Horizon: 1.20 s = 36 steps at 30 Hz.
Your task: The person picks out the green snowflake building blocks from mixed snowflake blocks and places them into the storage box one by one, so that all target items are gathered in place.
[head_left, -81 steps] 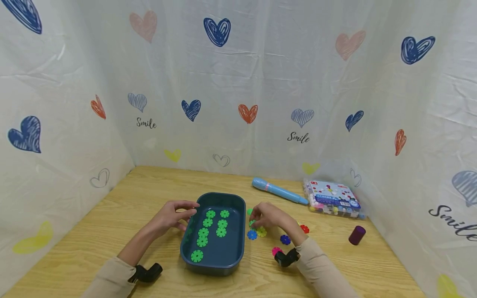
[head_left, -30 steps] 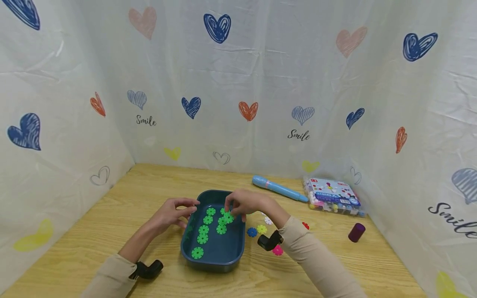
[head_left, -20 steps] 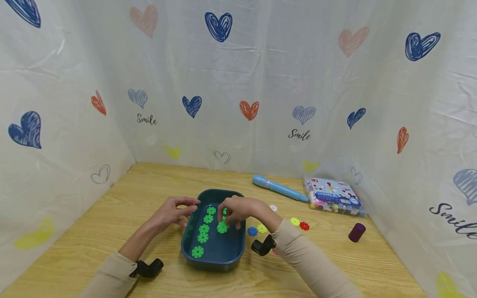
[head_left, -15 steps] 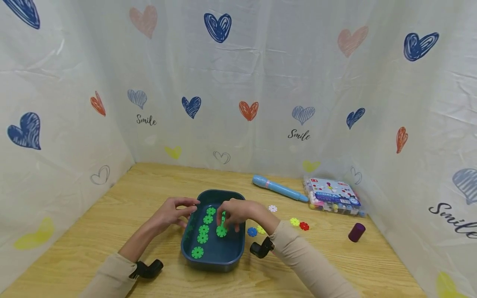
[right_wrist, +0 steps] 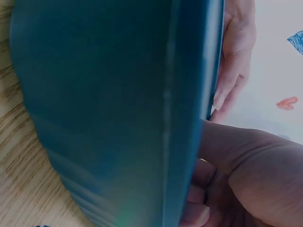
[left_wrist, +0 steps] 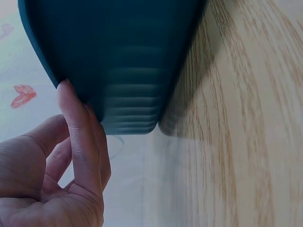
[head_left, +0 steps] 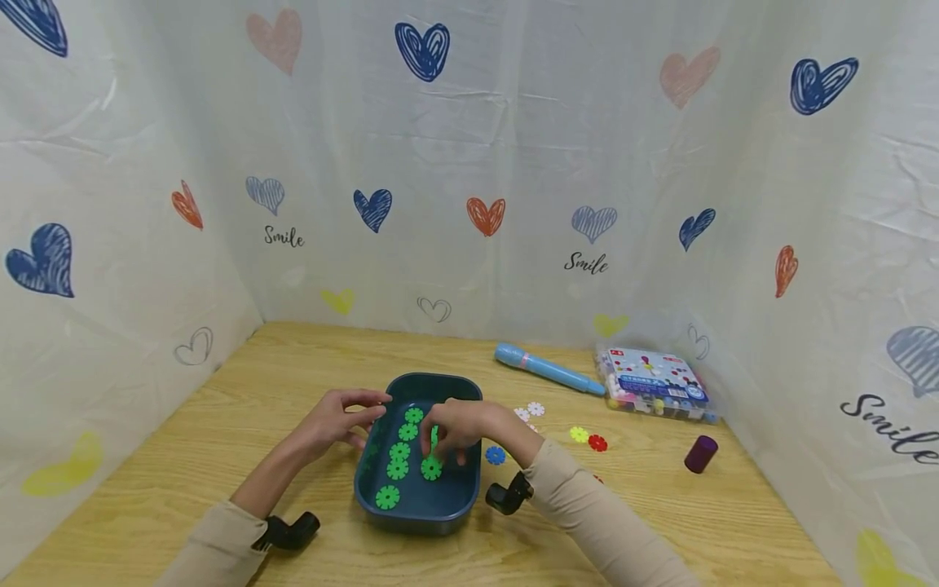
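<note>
A dark blue-green tray [head_left: 440, 509] stands on the table. In it, several green interlocking discs [head_left: 399, 451] lie in a column along the left side. My right hand [head_left: 462, 424] reaches inside, curled fingers at the upper edge of another green disc [head_left: 431, 468], pinching it low over the floor. A bit of green shows behind the fingers; the hand hides the rest there. My left hand [head_left: 339, 420] rests at the left rim; in the left wrist view its fairly straight fingers [left_wrist: 79, 137] touch the tray's outer wall. The right wrist view shows the tray's outside.
Loose white discs [head_left: 535, 408], a yellow disc [head_left: 579, 434], a red disc [head_left: 597, 443] and a blue disc [head_left: 495, 455] lie right of the tray. Further back are a light-blue marker-shaped tube [head_left: 550, 371] and a clear box of beads [head_left: 656, 383]. A purple cylinder [head_left: 701, 454] stands at right.
My right hand has gone from the loose discs into the tray with a green disc, then moved it down the right-hand column towards the near end. My left hand stays at the rim.
</note>
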Available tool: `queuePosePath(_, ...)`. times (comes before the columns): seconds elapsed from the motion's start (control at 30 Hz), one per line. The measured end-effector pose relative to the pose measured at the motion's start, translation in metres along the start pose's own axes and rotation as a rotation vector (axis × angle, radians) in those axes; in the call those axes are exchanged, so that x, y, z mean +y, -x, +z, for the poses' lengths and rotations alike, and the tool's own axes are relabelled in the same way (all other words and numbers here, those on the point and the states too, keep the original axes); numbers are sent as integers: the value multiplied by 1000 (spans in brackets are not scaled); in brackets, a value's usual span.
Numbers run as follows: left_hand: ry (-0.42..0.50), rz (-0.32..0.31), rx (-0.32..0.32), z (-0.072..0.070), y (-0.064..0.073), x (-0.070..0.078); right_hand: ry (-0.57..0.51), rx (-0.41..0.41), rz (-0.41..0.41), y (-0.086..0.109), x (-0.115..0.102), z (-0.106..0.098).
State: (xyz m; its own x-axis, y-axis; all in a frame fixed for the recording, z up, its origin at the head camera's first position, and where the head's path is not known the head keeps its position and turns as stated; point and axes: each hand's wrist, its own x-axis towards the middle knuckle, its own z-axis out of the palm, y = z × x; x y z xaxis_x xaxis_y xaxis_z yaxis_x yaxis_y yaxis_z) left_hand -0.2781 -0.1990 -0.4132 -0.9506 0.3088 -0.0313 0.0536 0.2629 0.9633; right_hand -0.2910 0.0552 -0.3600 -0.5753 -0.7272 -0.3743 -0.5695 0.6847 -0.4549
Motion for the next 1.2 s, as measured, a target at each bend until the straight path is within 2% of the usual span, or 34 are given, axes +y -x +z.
queuePosePath(0.2, 0, 1, 3, 0, 0, 0, 26, 25, -2, 2, 3, -2)
queuePosePath(0.43, 6, -2, 2, 1, 1, 1, 56, 113, -42, 11, 12, -9)
queuePosePath(0.8, -4, -6, 13, 1, 2, 2, -56, 173, -112, 36, 36, -22)
queuePosePath(1.2, 2, -12, 15, 2, 2, 3, -65, 359, -98, 53, 72, -27)
